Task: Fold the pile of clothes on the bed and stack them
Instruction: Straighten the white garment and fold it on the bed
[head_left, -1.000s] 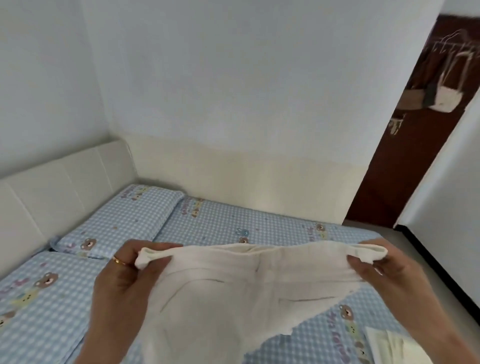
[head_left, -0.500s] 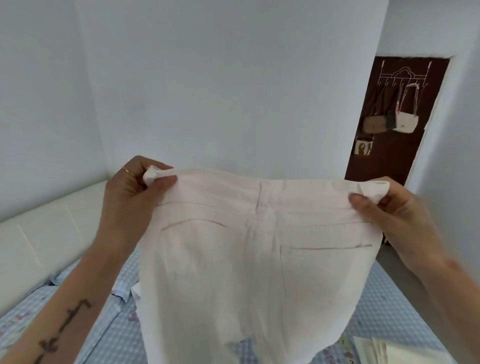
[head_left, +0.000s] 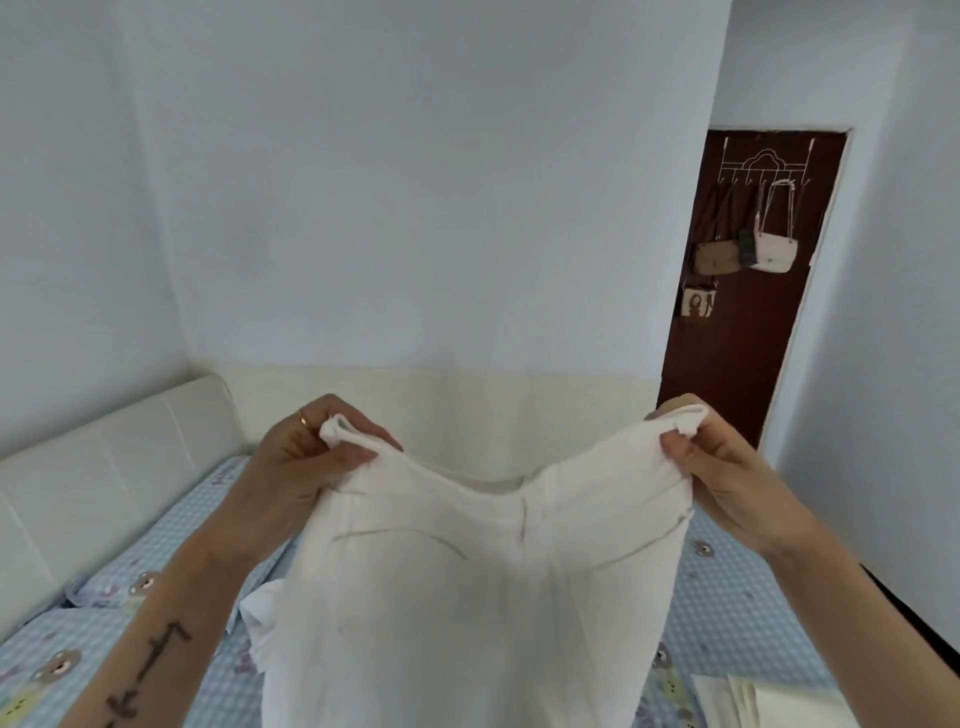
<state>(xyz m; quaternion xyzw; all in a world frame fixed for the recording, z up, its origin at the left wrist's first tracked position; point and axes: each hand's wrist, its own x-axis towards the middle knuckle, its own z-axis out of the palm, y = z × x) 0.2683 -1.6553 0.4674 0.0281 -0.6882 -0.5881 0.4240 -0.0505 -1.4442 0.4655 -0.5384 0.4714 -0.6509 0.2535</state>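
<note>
At the far left of the frame a white padded headboard (head_left: 93, 467) runs along the wall, and below it the bed (head_left: 727, 613) spreads across the lower part of the picture in a blue checked sheet with small bear prints. A pillow (head_left: 166, 551) in the same print lies in the lower left, beside the headboard.

A tattooed forearm rises from the bottom left to the left hand (head_left: 306, 462), left of centre, which wears a ring; its fingers and thumb are curled round one corner of the waistband of the white trousers (head_left: 467, 597). The trousers hang in the lower centre of the frame, held up above the bed, the waistband sagging between the two hands and the legs dropping out of the bottom edge. A white bit of cloth peeks out from behind them at their lower left edge.

Right of centre, the right hand (head_left: 727, 483) pinches the other waistband corner. The hands are well apart.

In the bottom right corner folded cream clothes (head_left: 753, 696) lie on the bed. In the upper right stands a dark brown door (head_left: 737, 364) with a hook rack (head_left: 763, 166) and several small bags (head_left: 748, 254) hanging from it.
</note>
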